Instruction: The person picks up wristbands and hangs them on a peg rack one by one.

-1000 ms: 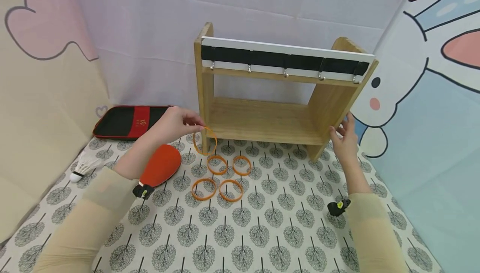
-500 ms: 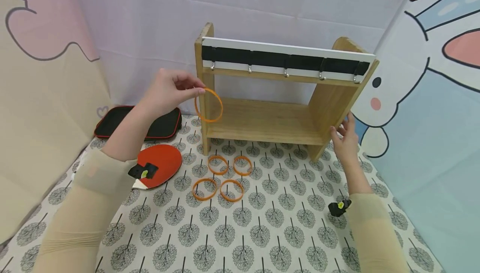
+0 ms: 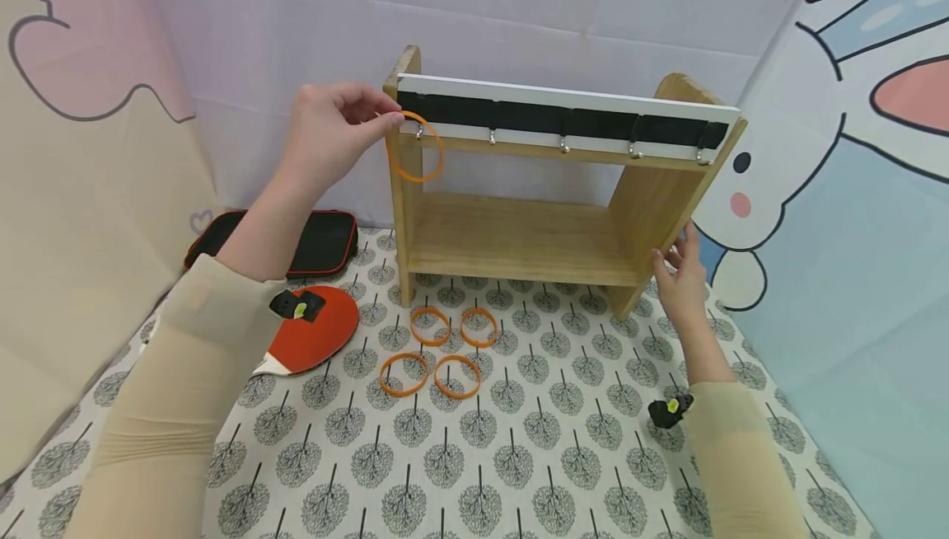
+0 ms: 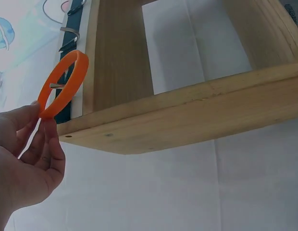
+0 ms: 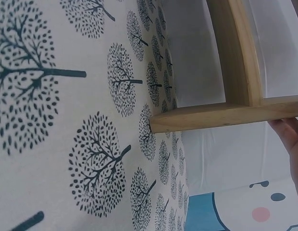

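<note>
In the head view my left hand (image 3: 326,135) pinches an orange wristband (image 4: 78,79) between thumb and fingertips. It hangs at the left end of a white and black hook rail (image 3: 526,117) on a wooden shelf (image 3: 511,234). The left wrist view shows the leftmost metal hook (image 4: 56,86) through the band's opening; whether the band is over the hook, I cannot tell. My right hand (image 3: 684,288) touches the right side panel (image 5: 202,118) of the shelf, low on its outer face. Several more orange wristbands (image 3: 401,393) lie flat on the patterned tablecloth.
Left of the shelf lie a red table tennis bat (image 3: 329,331) and a black case with red trim (image 3: 326,244), both partly behind my left arm. The other hooks (image 3: 564,144) on the rail are bare. Printed cloth walls (image 3: 823,259) stand around the table.
My left hand has raised the wristband from near the tabletop, past the shelf's left side, up to the leftmost hook. My right hand has stayed on the side panel.
</note>
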The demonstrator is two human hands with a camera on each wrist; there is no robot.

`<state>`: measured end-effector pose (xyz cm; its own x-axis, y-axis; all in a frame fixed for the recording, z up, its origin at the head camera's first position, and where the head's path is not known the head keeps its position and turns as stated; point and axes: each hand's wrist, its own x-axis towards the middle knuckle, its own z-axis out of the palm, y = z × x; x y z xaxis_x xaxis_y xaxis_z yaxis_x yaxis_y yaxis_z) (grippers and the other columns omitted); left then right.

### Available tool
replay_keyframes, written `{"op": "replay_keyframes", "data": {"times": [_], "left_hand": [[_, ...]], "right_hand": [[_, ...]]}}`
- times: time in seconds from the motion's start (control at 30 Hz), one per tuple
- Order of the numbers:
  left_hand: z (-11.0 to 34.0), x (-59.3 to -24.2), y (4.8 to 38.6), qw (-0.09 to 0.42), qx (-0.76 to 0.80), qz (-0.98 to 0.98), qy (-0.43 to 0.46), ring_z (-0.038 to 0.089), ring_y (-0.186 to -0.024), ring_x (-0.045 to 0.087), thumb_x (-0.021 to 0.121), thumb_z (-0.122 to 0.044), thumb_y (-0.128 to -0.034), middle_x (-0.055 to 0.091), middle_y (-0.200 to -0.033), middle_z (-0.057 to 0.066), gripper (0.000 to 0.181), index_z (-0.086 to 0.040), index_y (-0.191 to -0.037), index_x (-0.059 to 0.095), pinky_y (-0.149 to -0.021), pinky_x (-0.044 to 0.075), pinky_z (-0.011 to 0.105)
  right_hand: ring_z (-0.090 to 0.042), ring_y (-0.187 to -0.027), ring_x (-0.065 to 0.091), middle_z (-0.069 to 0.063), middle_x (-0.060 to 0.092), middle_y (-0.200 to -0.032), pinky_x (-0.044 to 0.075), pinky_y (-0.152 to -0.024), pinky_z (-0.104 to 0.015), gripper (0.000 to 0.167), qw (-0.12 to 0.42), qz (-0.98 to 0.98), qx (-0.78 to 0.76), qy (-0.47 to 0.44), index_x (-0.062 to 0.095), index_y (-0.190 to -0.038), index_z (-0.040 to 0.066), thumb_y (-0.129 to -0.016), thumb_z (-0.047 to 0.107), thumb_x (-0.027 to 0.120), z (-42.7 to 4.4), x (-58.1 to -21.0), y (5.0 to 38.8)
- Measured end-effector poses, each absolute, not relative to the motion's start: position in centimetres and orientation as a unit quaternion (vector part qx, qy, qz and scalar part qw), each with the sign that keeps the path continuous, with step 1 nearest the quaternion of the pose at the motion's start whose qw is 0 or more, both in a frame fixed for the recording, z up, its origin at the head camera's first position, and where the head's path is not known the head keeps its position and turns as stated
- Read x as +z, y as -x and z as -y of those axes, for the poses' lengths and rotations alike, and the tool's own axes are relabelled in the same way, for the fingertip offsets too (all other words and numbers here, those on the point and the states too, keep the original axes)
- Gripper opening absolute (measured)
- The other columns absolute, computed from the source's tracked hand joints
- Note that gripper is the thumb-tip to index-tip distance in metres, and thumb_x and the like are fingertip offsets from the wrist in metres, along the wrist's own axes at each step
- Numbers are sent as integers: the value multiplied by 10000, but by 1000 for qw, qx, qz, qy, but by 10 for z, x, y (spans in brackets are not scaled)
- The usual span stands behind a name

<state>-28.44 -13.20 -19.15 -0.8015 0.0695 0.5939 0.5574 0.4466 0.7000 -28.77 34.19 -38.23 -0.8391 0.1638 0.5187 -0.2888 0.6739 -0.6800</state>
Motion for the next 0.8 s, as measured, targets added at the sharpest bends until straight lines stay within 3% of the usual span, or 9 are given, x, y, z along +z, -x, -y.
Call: {"op": "replay_keyframes", "data": {"times": [0.23,0.5,0.8], "left_hand": [[134,-208,289,268,-497,804,187,113,-676,522,727,-246,-834,645,-733,-114,232,-42,-944,726,-600,392,210],[136,-229,293,259,-482,818,175,139,-703,534,717,-315,-837,682,-802,-37,254,-100,-971,722,-619,412,207],[147,-244,288,247,-447,837,197,46,-823,577,703,-257,-857,712,-930,58,243,-101,-1043,707,-714,450,190]], "right_hand": [[-441,-1212,492,-182,387,-1461,448,-917,-579,654,288,870,398,-43,102,-1488,388,-989,202,482,-340,-382,286],[-440,-1208,497,-183,384,-1461,455,-914,-568,655,289,865,406,-52,107,-1488,387,-987,192,483,-340,-382,285],[-450,-1212,488,-196,384,-1456,443,-931,-565,666,283,867,407,-41,93,-1486,401,-985,218,491,-343,-384,284]]}}
